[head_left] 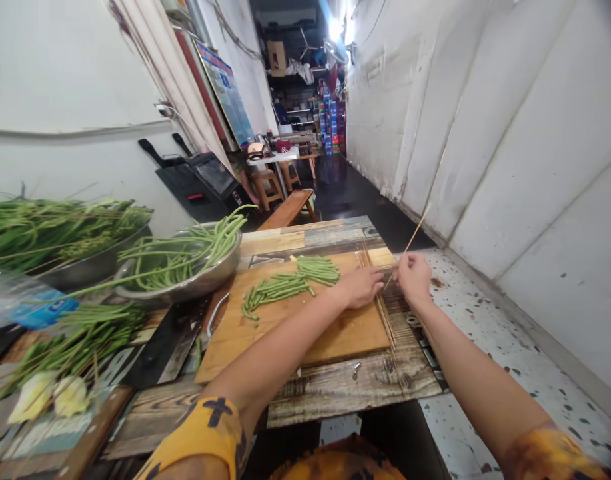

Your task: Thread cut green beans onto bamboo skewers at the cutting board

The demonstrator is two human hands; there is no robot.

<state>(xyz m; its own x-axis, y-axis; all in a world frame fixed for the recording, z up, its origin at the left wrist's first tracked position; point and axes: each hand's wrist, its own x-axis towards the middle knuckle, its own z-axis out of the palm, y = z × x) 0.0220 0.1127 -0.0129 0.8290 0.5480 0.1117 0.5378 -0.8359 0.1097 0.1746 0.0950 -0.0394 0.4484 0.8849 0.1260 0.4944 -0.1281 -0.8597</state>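
Observation:
My right hand (414, 275), closed in a pinch, holds a thin bamboo skewer (416, 233) that slants up and away over the table's right side. Close by, my left hand (362, 287) reaches across the cutting board (290, 333), its fingers loosely stretched near the skewer's lower end, with nothing visible in them. Several more bamboo skewers (385, 320) lie along the board's right edge, partly beneath the left fingers. Cut lengths of green long beans lie on the board in two bunches, a nearer one (278, 288) and a neatly lined-up one (318, 269).
Left of the board are a metal bowl (185, 290) of long beans, a cleaver (165, 343), a pile of green stalks (90, 333) and a plastic bag (30, 300). Leafy greens (60, 230) fill a basin behind. A wooden bench (288, 209) stands beyond the table; a white wall runs along the right.

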